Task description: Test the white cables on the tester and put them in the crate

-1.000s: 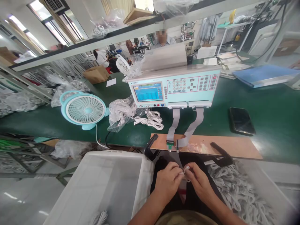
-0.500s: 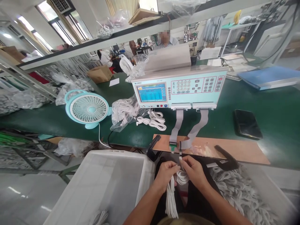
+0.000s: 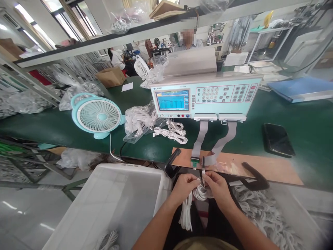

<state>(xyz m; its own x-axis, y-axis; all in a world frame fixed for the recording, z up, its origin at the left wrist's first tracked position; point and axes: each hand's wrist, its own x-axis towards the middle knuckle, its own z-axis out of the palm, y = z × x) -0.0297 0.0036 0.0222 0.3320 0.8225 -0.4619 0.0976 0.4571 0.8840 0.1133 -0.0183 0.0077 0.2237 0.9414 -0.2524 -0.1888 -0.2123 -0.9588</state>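
Note:
My left hand point(image 3: 185, 185) is closed on a white cable, with a bundled white cable point(image 3: 186, 213) hanging below it. My right hand point(image 3: 216, 184) pinches a cable end close to the black connector point(image 3: 203, 162) at the board's front edge. Between the hands lies a coiled part of white cable point(image 3: 199, 193). Left of that connector sits a small green connector board point(image 3: 194, 164). Two grey ribbon cables point(image 3: 199, 139) run up from these to a light-blue tester point(image 3: 205, 99) with a lit screen.
A turquoise fan point(image 3: 100, 116), bagged white cables point(image 3: 139, 121) and a loose cable coil point(image 3: 171, 133) are on the green table. A black phone point(image 3: 278, 139) lies right. A white bin point(image 3: 104, 201) stands lower left; many cables point(image 3: 265, 215) lie lower right. A person sits behind the tester.
The view has shifted slightly. My right hand's fingers have come up nearer the black connector with the cable end, and the hanging bundle has swung a little left.

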